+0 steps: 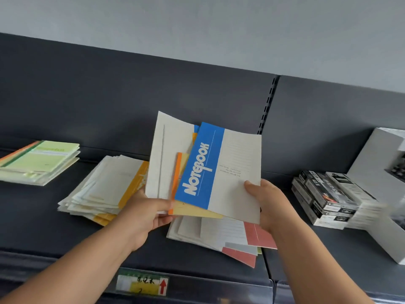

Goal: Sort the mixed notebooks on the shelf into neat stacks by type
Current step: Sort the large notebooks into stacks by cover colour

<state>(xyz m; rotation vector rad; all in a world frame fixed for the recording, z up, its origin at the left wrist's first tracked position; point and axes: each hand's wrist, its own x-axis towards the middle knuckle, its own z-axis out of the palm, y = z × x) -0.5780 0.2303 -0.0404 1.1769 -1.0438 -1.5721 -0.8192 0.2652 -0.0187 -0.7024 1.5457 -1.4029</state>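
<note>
Dark grey metal shelf [30, 218] against a matching back panel, pale grey wall above.

Far left: tidy stack of pale green softcover notebooks [39, 161], flat on the shelf. Next right: splayed pile of cream notebooks with yellow spines [105, 189], edges out of line.

Centre: left hand [146, 213] pinches the lower left of a fanned bundle held up above the shelf, thumb on top, other fingers [163, 220] curled beneath. The fan holds a plain cream notebook [162, 154], an orange-spined yellow notebook [178, 172] and a blue-banded cream notebook printed "NOTEBOOK" [203, 167]. Right hand [265, 202] grips the blue-banded one at its lower right edge, thumb on the cover; remaining fingers are hidden behind it.

Below the bundle: unsorted heap of cream and pink-banded notebooks [241, 240], corners reaching the shelf's front lip.

Far right: stacked black-and-white boxes [328, 198] and a white carton [377, 163].

Judgement: the blue-banded notebook looks about to be drawn off.

Risks:
- thin covers are slick, and the one-corner pinch could let the orange-spined one slide out
- a drop onto the heap could nudge pink ones over the lip
- the yellow pile's skew may worsen if more is added unsquared
</note>
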